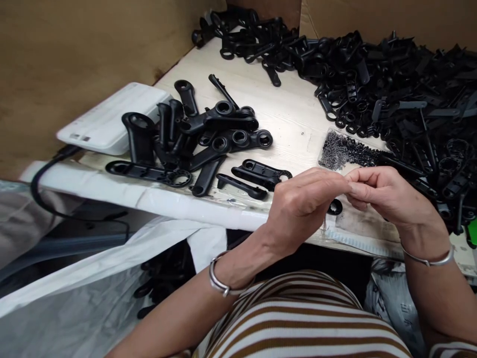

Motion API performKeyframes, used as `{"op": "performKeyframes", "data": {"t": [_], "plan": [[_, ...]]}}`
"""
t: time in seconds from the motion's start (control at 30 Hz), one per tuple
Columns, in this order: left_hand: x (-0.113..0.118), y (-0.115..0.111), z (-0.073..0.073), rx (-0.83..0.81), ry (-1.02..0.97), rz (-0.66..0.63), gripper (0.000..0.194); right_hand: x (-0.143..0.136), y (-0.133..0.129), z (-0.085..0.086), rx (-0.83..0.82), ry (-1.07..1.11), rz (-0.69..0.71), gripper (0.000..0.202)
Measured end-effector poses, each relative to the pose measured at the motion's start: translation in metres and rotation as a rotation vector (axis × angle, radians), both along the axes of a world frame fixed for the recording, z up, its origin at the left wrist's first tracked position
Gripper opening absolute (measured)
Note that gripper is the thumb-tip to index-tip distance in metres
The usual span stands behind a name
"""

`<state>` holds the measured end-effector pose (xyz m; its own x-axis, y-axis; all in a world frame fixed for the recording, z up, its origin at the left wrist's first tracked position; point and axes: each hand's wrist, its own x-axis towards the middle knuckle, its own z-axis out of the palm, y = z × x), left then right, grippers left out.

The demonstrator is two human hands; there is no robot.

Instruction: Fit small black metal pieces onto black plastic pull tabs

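Observation:
My left hand (301, 206) and my right hand (387, 191) meet at the fingertips above the table's front edge. Both are closed in a pinch, and what lies between the fingertips is too small or hidden to make out. A black plastic ring end (334, 207) shows just under my left fingers; whether that hand grips it or it rests on the table, I cannot tell. Behind my fingertips stands a clear tray of small dark screws (337, 149). Left of my left hand lie two slim black plastic pieces, a slotted handle (261, 171) and a narrow bar (242, 186).
A loose heap of black ring-ended handles (208, 134) sits beside a white box (115, 117) with a black cable (37, 184). A large pile of black parts (391, 74) covers the back and right. Cardboard walls (93, 40) enclose the table. Something green (472, 232) is at the right edge.

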<state>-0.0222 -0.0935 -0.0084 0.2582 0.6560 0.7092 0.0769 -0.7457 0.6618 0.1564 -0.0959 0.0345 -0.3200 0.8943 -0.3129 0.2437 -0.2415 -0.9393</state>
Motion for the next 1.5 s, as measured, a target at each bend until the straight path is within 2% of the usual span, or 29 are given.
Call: {"op": "performKeyframes", "data": {"t": [0.1, 0.2, 0.33, 0.43, 0.6, 0.7, 0.83, 0.97, 1.2, 1.5], "plan": [[0.001, -0.001, -0.001, 0.009, 0.014, 0.048, 0.02, 0.001, -0.001, -0.004, 0.02, -0.013, 0.001, 0.037], [0.001, -0.002, -0.002, -0.012, 0.065, 0.105, 0.017, 0.008, -0.002, -0.003, 0.114, -0.165, -0.014, 0.035], [-0.005, -0.004, -0.003, -0.072, 0.173, 0.177, 0.016, 0.031, -0.004, -0.002, 0.31, -0.614, -0.151, 0.017], [-0.01, -0.006, -0.004, -0.115, 0.209, 0.197, 0.017, 0.047, -0.004, -0.005, 0.431, -0.991, -0.226, 0.016], [-0.016, -0.01, -0.008, -0.165, 0.21, 0.22, 0.01, 0.044, 0.002, -0.012, 0.45, -1.244, -0.07, 0.023], [-0.018, -0.011, -0.009, -0.215, 0.213, 0.241, 0.011, 0.038, 0.01, -0.014, 0.438, -1.356, -0.047, 0.025], [-0.02, -0.011, -0.008, -0.26, 0.204, 0.244, 0.011, 0.037, 0.016, -0.013, 0.407, -1.433, -0.048, 0.026], [-0.02, -0.012, -0.01, -0.299, 0.173, 0.232, 0.01, 0.038, 0.018, -0.012, 0.386, -1.4, 0.005, 0.023], [-0.02, -0.014, -0.012, -0.369, 0.135, 0.219, 0.011, 0.035, 0.023, -0.018, 0.423, -1.485, 0.06, 0.024], [-0.016, -0.016, -0.012, -0.627, -0.035, 0.122, 0.006, 0.035, 0.027, -0.021, 0.495, -1.526, 0.211, 0.027]]}}
